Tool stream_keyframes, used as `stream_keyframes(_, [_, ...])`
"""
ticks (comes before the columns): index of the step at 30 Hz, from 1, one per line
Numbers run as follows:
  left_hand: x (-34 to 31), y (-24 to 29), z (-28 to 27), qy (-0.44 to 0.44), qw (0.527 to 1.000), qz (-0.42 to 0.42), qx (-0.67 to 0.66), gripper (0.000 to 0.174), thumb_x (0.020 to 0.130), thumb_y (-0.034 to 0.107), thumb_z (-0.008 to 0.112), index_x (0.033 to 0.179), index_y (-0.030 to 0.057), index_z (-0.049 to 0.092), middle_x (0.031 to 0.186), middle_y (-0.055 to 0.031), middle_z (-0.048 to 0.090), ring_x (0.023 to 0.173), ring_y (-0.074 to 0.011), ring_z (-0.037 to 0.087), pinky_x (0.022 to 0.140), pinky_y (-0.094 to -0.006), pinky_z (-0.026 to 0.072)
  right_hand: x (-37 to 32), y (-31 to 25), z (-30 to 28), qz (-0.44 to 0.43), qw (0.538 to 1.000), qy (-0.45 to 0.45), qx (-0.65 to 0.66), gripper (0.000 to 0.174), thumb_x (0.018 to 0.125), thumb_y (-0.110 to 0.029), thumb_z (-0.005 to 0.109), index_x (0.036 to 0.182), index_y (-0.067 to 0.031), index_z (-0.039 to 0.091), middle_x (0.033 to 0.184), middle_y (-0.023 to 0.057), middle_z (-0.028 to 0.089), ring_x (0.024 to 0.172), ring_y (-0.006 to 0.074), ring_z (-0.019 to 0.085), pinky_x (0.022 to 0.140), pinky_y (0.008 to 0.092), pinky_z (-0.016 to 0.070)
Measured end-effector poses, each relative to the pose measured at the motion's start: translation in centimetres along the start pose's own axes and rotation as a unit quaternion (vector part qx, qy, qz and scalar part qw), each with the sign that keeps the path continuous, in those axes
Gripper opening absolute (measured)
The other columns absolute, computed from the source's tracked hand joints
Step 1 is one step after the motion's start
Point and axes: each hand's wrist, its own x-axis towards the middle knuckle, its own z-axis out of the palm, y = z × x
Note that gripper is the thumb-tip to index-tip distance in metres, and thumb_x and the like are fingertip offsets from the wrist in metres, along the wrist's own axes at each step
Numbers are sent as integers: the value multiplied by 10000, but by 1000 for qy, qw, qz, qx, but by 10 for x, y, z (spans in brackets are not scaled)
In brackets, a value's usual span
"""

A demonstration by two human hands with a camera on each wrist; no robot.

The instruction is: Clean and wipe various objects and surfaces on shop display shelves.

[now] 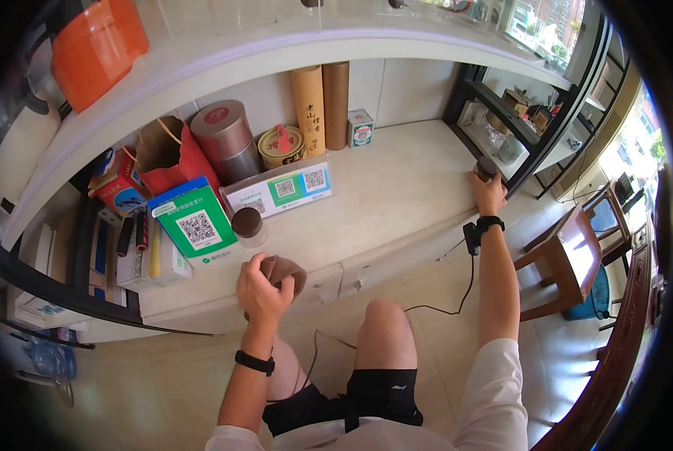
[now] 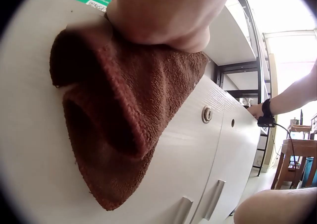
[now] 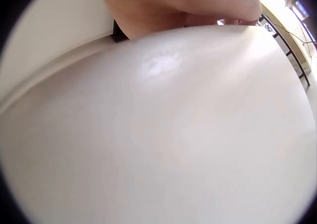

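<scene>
My left hand grips a folded brown cloth at the front edge of the white counter. The cloth hangs in loose folds below the hand in the left wrist view. Just beyond that hand stands a clear jar with a dark brown lid. Far to the right, my right hand has its fingers around a small dark-lidded jar at the counter's right end. In the right wrist view the jar is hidden and a white surface fills most of the picture.
QR-code signs stand at the left, before a red paper bag, a metal canister and tall tubes. A small green-and-white box is by the back wall. A white shelf overhangs the counter. A wooden chair stands right.
</scene>
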Motion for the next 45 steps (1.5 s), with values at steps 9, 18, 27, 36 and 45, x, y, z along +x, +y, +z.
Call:
stream_keyframes(9, [1, -4, -7, -29, 993, -49, -102, 350, 897, -16, 608, 1236, -6, 520, 1164, -195, 620, 1071, -329, 634, 936, -391, 495, -142, -68, -62, -398, 838, -133, 349, 651, 675, -119, 868, 1262, -49, 599, 1146, 132, 658, 1040, 287, 626, 866, 369, 502])
stream_keyframes(18, [49, 98, -32, -147, 921, -21, -361, 747, 757, -113, 684, 1427, 19, 381, 1321, -147, 561, 1215, -267, 575, 1023, -366, 469, -279, -109, -105, -390, 697, -412, 438, 581, 661, -67, 778, 1221, -41, 623, 1080, 134, 619, 896, 303, 634, 768, 373, 532])
stream_keyframes(27, [38, 79, -41, -118, 978, 74, -154, 301, 686, 91, 819, 975, 52, 744, 1147, -86, 577, 837, -239, 593, 781, -348, 460, -292, -92, -108, -308, 669, -516, 437, 532, 694, -96, 781, 1201, -30, 633, 1102, 124, 663, 972, 254, 661, 811, 362, 529])
stream_keyframes(36, [25, 86, -52, -172, 935, 75, -302, 355, 808, 153, 786, 1125, 11, 712, 1073, -100, 596, 964, -273, 563, 834, -380, 488, -302, -78, -100, -246, 654, -522, 489, 483, 707, -109, 809, 1149, -31, 631, 1055, 95, 688, 947, 208, 676, 802, 337, 529])
stream_keyframes(45, [12, 99, -66, -145, 943, 25, -298, 266, 824, 74, 774, 1062, -27, 714, 970, -108, 601, 775, -201, 608, 671, -308, 500, -308, -100, -120, -423, 763, -319, 371, 535, 647, -119, 796, 1153, -48, 637, 913, 95, 600, 778, 291, 613, 695, 381, 524])
